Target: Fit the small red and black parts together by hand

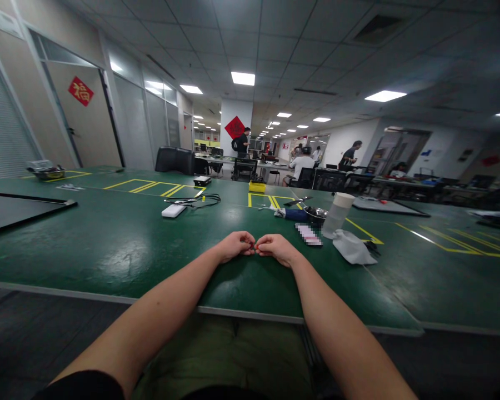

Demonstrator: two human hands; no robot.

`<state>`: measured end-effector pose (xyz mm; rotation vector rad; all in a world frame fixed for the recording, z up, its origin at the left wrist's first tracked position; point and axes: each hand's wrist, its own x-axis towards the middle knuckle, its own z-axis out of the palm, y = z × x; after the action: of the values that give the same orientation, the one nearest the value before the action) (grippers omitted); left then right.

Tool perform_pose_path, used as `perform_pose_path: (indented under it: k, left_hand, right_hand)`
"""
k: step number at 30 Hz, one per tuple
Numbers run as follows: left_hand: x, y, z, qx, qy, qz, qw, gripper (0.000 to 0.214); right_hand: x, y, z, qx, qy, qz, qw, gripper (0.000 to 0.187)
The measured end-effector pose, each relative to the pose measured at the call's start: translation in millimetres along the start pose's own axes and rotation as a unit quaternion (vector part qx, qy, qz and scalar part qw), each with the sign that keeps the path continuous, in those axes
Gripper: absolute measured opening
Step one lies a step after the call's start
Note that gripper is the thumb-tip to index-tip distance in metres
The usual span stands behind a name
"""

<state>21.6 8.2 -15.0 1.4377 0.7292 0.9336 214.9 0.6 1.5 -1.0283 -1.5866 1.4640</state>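
Note:
Both my forearms reach forward over the near edge of a green table [108, 244]. My left hand [234, 245] and my right hand [276, 248] rest on the table top with fingers curled, fingertips meeting in the middle. Between the pinched fingertips sits a tiny red thing [255, 246], too small to name. Both hands are closed around it.
To the right lie a blurred card [309, 234], a translucent cup [338, 215], a metal bowl [315, 214] and a white cloth [352, 248]. A white box [173, 210] and black cables [195, 200] lie further back. Yellow tape marks the table. People work at desks far behind.

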Motion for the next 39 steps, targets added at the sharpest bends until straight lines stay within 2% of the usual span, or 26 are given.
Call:
perform_pose_path:
  k: [4, 11, 18, 26, 32, 37, 39]
  left_hand:
    - [-0.2, 0.5, 0.9, 0.001, 0.009, -0.014, 1.000, 0.021]
    - [-1.5, 6.2, 3.6, -0.022, 0.024, -0.026, 0.999, 0.024]
    - [-3.5, 12.7, 6.7, -0.041, 0.032, -0.052, 0.997, 0.029]
    - [-5.1, 14.4, 7.7, -0.050, 0.025, -0.053, 0.997, 0.026]
    - [-9.0, 16.9, 9.9, -0.006, 0.007, -0.028, 1.000, 0.016]
    - [-8.1, 12.9, 7.4, 0.032, 0.020, 0.009, 0.999, 0.030]
    - [-8.1, 12.3, 6.9, 0.059, 0.025, 0.005, 0.998, 0.029]
  right_hand:
    - [-0.9, 0.0, 1.2, 0.011, 0.003, -0.012, 1.000, 0.016]
    - [-1.3, -2.9, 2.6, 0.033, 0.007, 0.014, 0.999, 0.004]
    - [0.9, -0.1, 0.5, 0.018, 0.001, 0.014, 1.000, 0.008]
    - [-1.6, -2.5, 2.5, 0.002, 0.003, 0.012, 1.000, 0.009]
    - [-2.6, -3.3, 2.9, -0.008, -0.001, 0.006, 1.000, 0.012]
    - [-1.2, -2.1, 0.9, -0.016, 0.000, 0.003, 1.000, 0.019]
    - [-1.1, -1.8, 0.7, -0.016, -0.001, -0.004, 1.000, 0.023]
